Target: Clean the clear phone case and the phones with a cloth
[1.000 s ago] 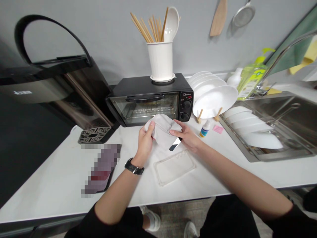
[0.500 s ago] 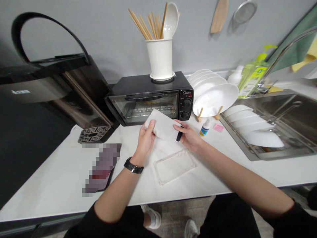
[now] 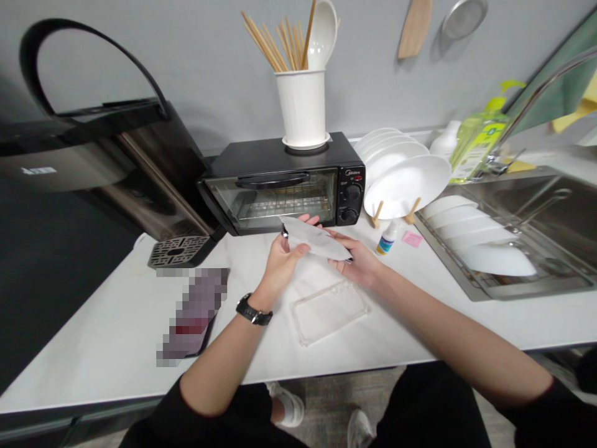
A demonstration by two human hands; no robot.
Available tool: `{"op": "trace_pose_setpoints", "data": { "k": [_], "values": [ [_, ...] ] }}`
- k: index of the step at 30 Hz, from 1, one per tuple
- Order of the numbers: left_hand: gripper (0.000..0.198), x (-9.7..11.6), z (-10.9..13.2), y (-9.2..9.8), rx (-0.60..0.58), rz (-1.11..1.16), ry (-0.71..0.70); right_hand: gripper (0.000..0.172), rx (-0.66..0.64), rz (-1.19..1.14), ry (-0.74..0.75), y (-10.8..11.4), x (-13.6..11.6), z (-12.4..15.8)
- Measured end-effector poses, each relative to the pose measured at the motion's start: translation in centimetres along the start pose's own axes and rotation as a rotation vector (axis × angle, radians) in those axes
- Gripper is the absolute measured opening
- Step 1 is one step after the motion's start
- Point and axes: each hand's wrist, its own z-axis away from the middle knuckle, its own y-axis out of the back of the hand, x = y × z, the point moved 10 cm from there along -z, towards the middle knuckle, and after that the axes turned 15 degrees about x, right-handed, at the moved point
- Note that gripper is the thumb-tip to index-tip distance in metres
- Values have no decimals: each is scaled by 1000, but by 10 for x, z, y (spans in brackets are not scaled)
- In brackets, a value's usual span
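My left hand (image 3: 283, 256), with a black watch on the wrist, holds the left end of a thin white sheet (image 3: 313, 240), thumb on top. At the sheet's right end my right hand (image 3: 353, 256) grips it, fingers partly hidden beneath. Dark edges show at both ends of the sheet; what they belong to is unclear. Below the hands a clear phone case (image 3: 330, 312) lies flat on the white counter (image 3: 107, 323). To the left is a dark phone-like slab (image 3: 198, 311), largely pixelated. A small white bottle with a blue and yellow label (image 3: 386, 239) stands right of my right hand.
Behind the hands is a black toaster oven (image 3: 280, 155) with a white utensil cup (image 3: 302, 106) on top. A black dispenser (image 3: 140, 180) stands left. White plates (image 3: 405, 186) in a rack, a pink note (image 3: 413, 239) and a sink (image 3: 555, 199) with bowls are right.
The white sheet has turned flatter and sits slightly lower, with its ends curving. My left hand's fingers now reach behind it, and my right hand has shifted its hold.
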Motion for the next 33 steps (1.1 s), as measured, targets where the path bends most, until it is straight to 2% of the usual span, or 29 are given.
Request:
{"op": "trace_pose_setpoints", "data": {
  "k": [3, 9, 12, 15, 19, 24, 27, 30, 33],
  "values": [
    [77, -2, -3, 2, 9, 16, 0, 33, 2, -125, -140, -2, 8, 2],
    [66, -8, -1, -2, 19, 83, 64, 31, -14, -248, -183, -2, 8, -1],
    [54, -11, 0, 0, 76, 149, 111, 36, -29, -273, -183, -3, 9, -2],
    [47, -12, -2, 8, 163, 181, 128, 44, -111, -237, -142, -12, 7, 3],
    [50, -11, -6, 20, 254, 160, 94, 36, -221, -188, -126, -24, 7, 11],
    [46, -14, -9, 28, 316, 107, 75, 37, -196, -172, -121, -22, 10, 10],
    [45, -19, -9, 33, 350, 76, 117, 31, -238, -153, -174, -26, 13, 14],
    [46, -24, -7, 32, 334, 62, 170, 28, -282, -90, -207, -31, 16, 19],
    [48, -29, -6, 31, 311, 54, 214, 32, -234, 24, -116, -26, 14, 14]
  ]
}}
